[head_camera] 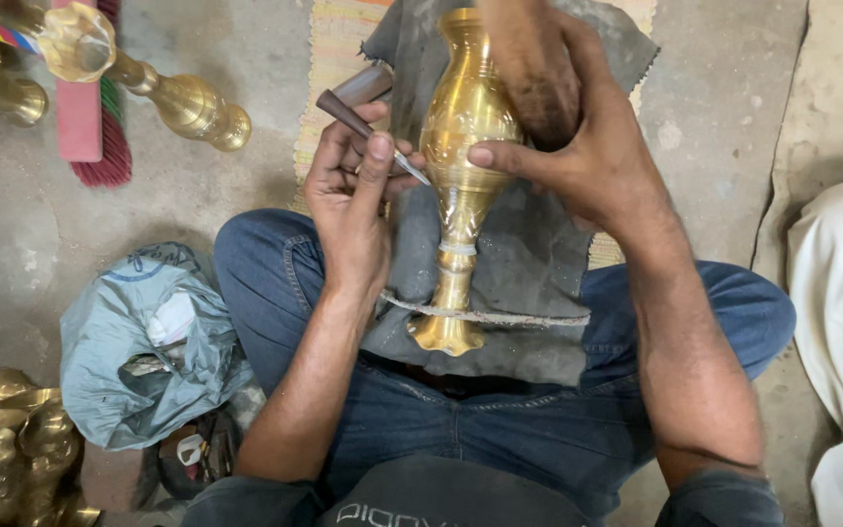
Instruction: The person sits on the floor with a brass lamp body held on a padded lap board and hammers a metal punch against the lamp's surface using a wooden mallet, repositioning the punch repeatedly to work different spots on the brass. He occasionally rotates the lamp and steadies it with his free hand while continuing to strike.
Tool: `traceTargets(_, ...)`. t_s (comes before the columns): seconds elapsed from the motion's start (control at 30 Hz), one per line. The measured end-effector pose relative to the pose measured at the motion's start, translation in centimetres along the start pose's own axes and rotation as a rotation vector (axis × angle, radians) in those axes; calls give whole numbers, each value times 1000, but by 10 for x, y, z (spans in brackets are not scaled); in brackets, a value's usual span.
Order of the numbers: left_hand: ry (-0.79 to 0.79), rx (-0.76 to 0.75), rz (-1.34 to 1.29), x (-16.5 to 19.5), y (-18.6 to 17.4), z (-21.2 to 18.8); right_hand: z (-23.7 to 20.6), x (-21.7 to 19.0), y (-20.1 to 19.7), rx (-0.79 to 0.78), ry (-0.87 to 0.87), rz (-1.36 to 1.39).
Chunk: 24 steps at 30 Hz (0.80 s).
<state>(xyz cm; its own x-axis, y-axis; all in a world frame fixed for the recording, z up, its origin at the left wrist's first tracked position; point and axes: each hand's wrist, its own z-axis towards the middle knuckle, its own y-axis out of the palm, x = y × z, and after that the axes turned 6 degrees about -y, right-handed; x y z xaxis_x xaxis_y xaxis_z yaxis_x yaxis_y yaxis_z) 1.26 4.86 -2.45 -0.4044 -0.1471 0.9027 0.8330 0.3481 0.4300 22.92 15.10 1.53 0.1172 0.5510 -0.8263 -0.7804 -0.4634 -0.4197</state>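
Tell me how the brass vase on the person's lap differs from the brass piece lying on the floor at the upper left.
The brass vase lies lengthwise on a grey cloth across the lap, steadied by the right hand, while the left hand presses an engraving tool to its belly. The brass piece on the floor lies untouched on bare concrete, set diagonally. The vase looks larger, with a wider body. Both are shiny golden metal with bulbous, turned shapes.

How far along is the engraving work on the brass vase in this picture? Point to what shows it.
Done: cut pattern lines show on the brass vase below its belly. In hand: the left hand presses the engraving tool to the belly while the right hand steadies it. Left: the upper body and foot look plain.
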Motion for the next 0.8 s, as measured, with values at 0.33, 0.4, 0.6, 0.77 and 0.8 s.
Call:
traceTargets(0.33, -58, -2, -61, -4, 14, -27, 10, -33, 7, 55, -46, -278)
traceTargets(0.4, -34, 23, -49, -6, 17, -30, 10, -39, 10, 64, -15, -435)
traceTargets(0.6, 18, 33, -31, -8, 21, -28, 14, -41, 13, 85, -40, -637)
traceTargets(0.77, 26, -22, -14, -10, 27, -27, 26, -40, 6, 30, -48, -684)
traceTargets(0.8, 16, -29, -28, -10, 28, -27, 28, -39, 4, -3, -13, -653)
